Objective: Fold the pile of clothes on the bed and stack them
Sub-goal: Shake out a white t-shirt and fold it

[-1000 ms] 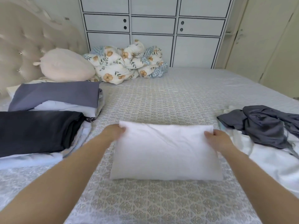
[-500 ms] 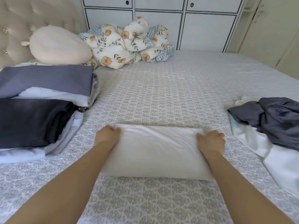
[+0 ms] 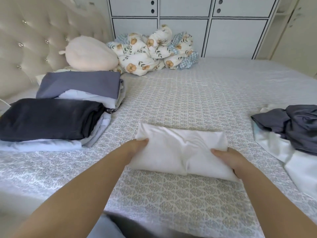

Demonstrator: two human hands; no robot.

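White garment (image 3: 180, 152), folded, lies across you from nine to three; your left hand (image 3: 137, 148) and right hand (image 3: 228, 158) grip its ends; stacks (image 3: 51, 121) wait at ten o'clock.

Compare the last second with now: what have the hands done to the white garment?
Both hands, left hand and right hand, folded the white garment narrower, then gripped its ends; it now bunches. The folded stacks and unfolded pile stayed put.
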